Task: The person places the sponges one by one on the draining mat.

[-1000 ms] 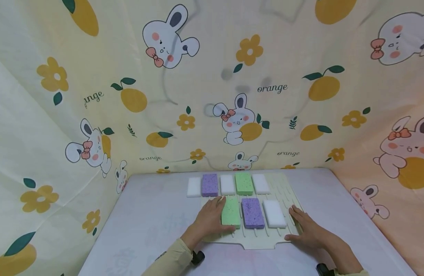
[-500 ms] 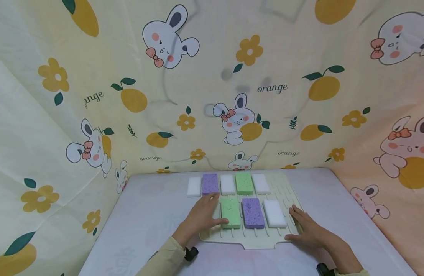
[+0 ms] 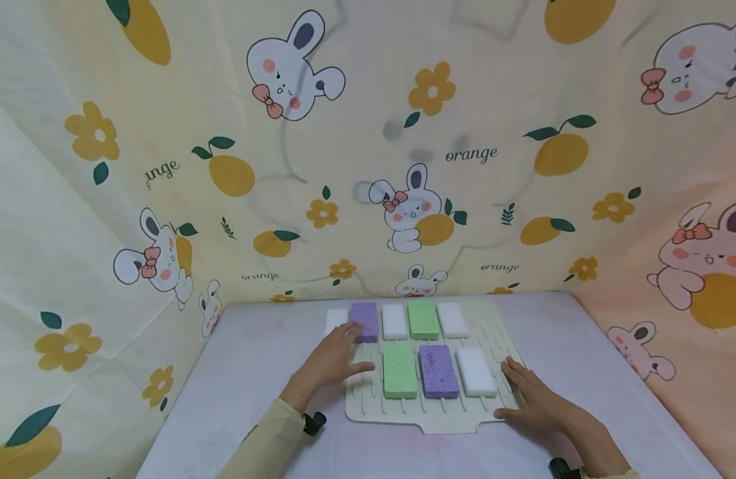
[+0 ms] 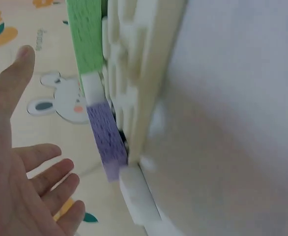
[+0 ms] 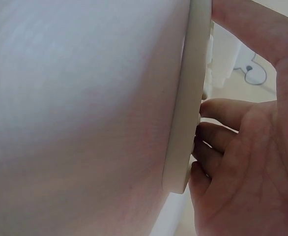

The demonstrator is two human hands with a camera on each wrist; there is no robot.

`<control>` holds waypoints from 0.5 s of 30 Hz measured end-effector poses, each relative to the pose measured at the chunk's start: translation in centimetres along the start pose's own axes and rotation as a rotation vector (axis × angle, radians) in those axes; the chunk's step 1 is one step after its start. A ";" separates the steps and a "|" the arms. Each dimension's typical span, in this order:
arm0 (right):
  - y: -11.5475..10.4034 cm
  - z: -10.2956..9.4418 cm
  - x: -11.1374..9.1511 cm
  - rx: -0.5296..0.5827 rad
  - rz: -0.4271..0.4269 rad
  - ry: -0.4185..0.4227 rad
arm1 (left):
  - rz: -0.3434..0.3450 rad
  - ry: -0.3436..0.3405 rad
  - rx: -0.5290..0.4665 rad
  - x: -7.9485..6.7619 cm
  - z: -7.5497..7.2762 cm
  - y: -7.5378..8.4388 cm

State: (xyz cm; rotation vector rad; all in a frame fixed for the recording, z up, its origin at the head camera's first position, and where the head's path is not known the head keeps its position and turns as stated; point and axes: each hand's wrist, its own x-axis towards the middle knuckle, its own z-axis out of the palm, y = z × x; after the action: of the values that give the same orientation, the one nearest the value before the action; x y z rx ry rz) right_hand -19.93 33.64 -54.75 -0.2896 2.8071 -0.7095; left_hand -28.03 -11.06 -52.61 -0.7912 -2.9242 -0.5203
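On the table lies a cream ridged board [image 3: 392, 412] bearing rectangular sponges in two rows. The front row has a green sponge [image 3: 400, 372], a purple sponge [image 3: 438, 372] and a white sponge [image 3: 477, 372]. My left hand [image 3: 323, 359] is over the board's left edge, fingers spread, holding nothing. Its fingertips overlap the back-row purple sponge [image 3: 365, 318] and a white sponge [image 3: 336, 319] in the head view; the left wrist view shows the hand apart from them. My right hand [image 3: 538, 399] rests its thumb and fingertips on the board's right side.
Further along the back row are a white sponge [image 3: 394, 322], a green sponge [image 3: 424, 319] and another white sponge [image 3: 452, 320]. The far-left white sponge reaches past the board's edge. A patterned cloth [image 3: 344, 226] surrounds the table [image 3: 254, 372] at the back and sides.
My left hand has let go of the front green sponge and moved left and back toward the far-left sponges. The right hand has stayed in place.
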 end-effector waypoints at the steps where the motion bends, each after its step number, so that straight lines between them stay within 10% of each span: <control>1: 0.0 0.0 0.0 -0.003 0.003 0.001 | -0.003 -0.003 -0.009 0.1 -0.2 -0.3; 15: 0.0 0.0 -0.1 -0.023 -0.019 0.014 | -0.142 -0.088 -0.073 1.5 -1.2 -5.6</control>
State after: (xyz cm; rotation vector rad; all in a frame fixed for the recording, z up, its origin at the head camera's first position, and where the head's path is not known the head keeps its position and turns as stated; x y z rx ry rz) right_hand -19.85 33.64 -54.76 -0.3174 2.8306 -0.6866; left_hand -32.11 -15.27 -52.95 -0.6321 -3.0755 -0.6212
